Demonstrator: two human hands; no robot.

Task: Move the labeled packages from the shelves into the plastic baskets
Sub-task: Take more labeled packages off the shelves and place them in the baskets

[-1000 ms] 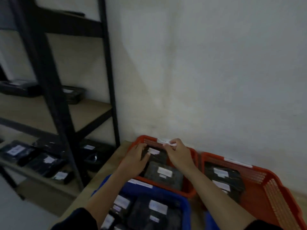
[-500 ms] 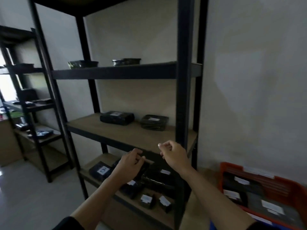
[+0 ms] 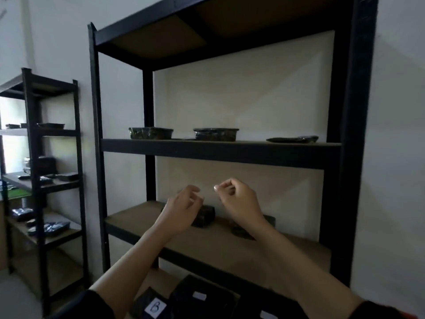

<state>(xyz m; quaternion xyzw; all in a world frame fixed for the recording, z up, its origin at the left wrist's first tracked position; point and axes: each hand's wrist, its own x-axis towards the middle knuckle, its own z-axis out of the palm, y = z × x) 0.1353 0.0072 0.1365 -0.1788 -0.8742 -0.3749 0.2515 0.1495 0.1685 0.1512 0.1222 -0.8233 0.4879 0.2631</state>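
Both my hands are raised in front of the middle shelf [image 3: 174, 231] of a black metal rack. My left hand [image 3: 184, 209] is empty, fingers loosely spread, just in front of a dark wrapped package [image 3: 205, 216]. The fingers of my right hand [image 3: 238, 199] are curled in and hold nothing; it is in front of a second dark package [image 3: 269, 221], mostly hidden behind my wrist. Three more packages sit on the upper shelf: left [image 3: 150, 133], middle [image 3: 216, 134] and a flat one at right [image 3: 293, 139]. Labeled packages [image 3: 156, 307] lie on the bottom shelf. No basket is in view.
The rack's thick right post [image 3: 354, 157] stands close beside my right arm. A second black rack [image 3: 36, 180] with several dark packages stands at the far left against the wall. Grey floor shows at the bottom left.
My view has swung from the baskets on the floor left and up to the rack. Both hands left the orange basket and rose empty to the middle shelf.
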